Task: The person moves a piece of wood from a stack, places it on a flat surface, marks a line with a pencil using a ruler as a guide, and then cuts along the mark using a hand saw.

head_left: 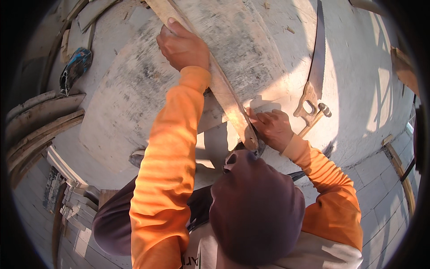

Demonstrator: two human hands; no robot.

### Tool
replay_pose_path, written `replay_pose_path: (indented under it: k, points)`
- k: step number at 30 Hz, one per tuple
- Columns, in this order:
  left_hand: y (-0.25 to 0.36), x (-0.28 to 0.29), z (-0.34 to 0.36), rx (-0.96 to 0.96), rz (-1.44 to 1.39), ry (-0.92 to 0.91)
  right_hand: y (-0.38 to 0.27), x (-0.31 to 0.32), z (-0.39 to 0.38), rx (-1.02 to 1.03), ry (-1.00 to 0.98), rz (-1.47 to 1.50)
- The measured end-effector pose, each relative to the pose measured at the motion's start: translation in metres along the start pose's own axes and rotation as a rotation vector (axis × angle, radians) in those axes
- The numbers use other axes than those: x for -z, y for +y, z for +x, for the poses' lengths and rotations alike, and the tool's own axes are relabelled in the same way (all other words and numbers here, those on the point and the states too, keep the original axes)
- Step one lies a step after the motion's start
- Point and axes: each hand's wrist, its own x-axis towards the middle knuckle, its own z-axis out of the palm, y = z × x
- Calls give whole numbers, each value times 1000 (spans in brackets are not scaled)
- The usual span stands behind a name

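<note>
A long wooden strip (226, 92) runs diagonally from the top of the view down to my raised knee. My left hand (184, 45) is wrapped round its upper part, thumb on top. Beside the strip's lower end is my right hand (271, 128), its fingers curled and one fingertip against the strip's edge. What those fingers hold, if anything, is hidden. To the right of it lies a hammer (324, 110) with a wooden handle, next to a handsaw (317, 58) with a wooden grip. The strip's near end meets my dark-trousered knee (257, 206).
Curved wooden pieces (47, 121) are stacked at the left. A crumpled blue and black thing (76, 69) lies above them, near loose boards (92, 15). A worn pale board (134, 85) lies under my arms. More timber (401, 175) lies at the right edge.
</note>
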Motion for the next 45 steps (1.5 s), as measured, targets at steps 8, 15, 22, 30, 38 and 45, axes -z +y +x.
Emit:
replay_pose_path:
  k: [8,15,22,30,38,45]
  points:
    - [1,3,-3,24,-7,-18,-6,4,-15,-157,110,125]
    - [3,1,0,19,17,-21,-5,-10,10,-150,241,81]
    - [11,3,4,58,2,-12,-11,-2,-34,-170,8,45]
    - [9,2,-1,27,7,15,21,81,169,-145,591,46]
    - [7,-1,-1,5,11,36,48,104,295,-103,479,-146]
    - [5,-5,-1,-70,2,155,39,103,301,-55,397,-205]
